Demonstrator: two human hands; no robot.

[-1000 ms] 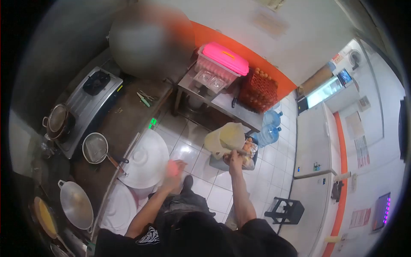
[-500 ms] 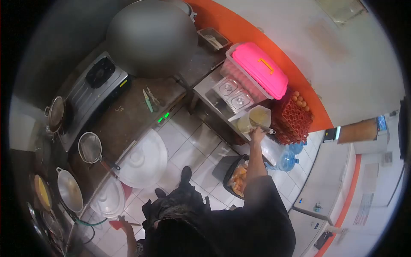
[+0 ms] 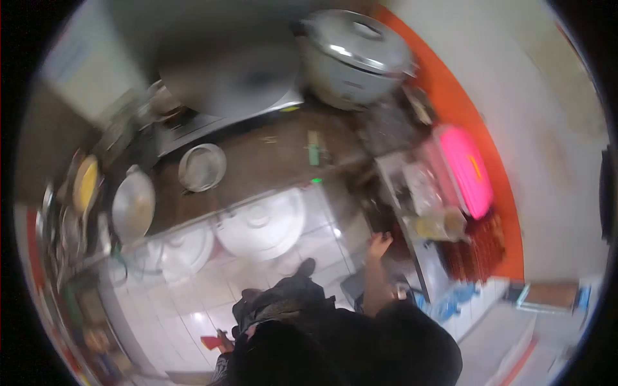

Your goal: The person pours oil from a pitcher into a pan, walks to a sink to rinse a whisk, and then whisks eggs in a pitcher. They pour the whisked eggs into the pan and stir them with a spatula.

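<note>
My left hand [image 3: 224,342], low beside my body, is closed round a red flat-bladed tool [image 3: 210,342]. Smeared by motion, my right hand [image 3: 380,244] hangs in front of the side counter's edge with its fingers loosely apart and nothing visible in them. Closest to it on that counter is a pale tub with yellowish contents [image 3: 432,227]. Behind the tub sits a clear box with a pink lid [image 3: 467,170], with a stack of red egg trays [image 3: 479,251] alongside.
A strainer [image 3: 203,167], a wok-like pan [image 3: 134,204] and a green-handled knife [image 3: 313,149] lie on the dark counter. A large lidded pot [image 3: 354,61] stands at the back. Below the counter edge are white round lids [image 3: 264,222]. Blue bottles [image 3: 454,301] stand at right.
My right hand has left the tub and the metal utensil it held there, drawing back from the counter. The view has swung left. My left hand still grips the red tool.
</note>
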